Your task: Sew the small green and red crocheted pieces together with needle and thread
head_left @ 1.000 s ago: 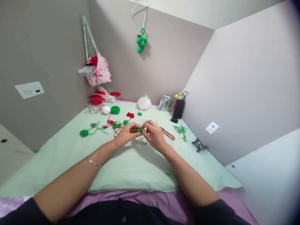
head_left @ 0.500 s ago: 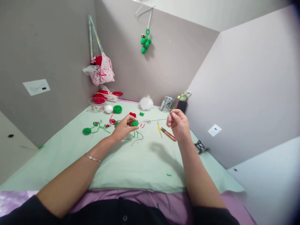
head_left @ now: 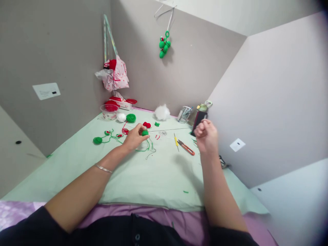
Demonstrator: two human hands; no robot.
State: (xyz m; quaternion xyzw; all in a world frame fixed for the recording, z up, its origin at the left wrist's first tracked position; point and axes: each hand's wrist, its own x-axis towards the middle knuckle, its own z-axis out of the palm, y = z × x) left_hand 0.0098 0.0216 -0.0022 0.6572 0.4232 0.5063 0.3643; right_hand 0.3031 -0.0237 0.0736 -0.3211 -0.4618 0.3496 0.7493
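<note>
Between the thumb and fingers of my left hand (head_left: 135, 137) is a small green crocheted piece (head_left: 145, 133), partly covered by the fingers. A thin dark thread (head_left: 174, 130) runs taut from it to the right. My right hand (head_left: 206, 136) is closed at the other side of the table, with the thread leading to its fingers; whether a needle is in them I cannot make out. Green yarn tails (head_left: 146, 147) and a loose grey thread (head_left: 150, 154) hang or lie below the green piece. A red crocheted piece (head_left: 146, 125) lies just behind it.
Orange thread snips (head_left: 186, 148) and a yellow-handled crochet hook (head_left: 176, 141) lie between my hands. White stuffing (head_left: 162, 112), green yarn (head_left: 131, 118), a clear tub (head_left: 109, 112) and a pen cup (head_left: 184, 114) stand behind. Black scissors (head_left: 224, 162) lie beyond my right forearm.
My right hand has moved farther right, away from my left hand, and the dark thread between them is drawn out longer. The left hand keeps its grip; the view has shifted slightly.
</note>
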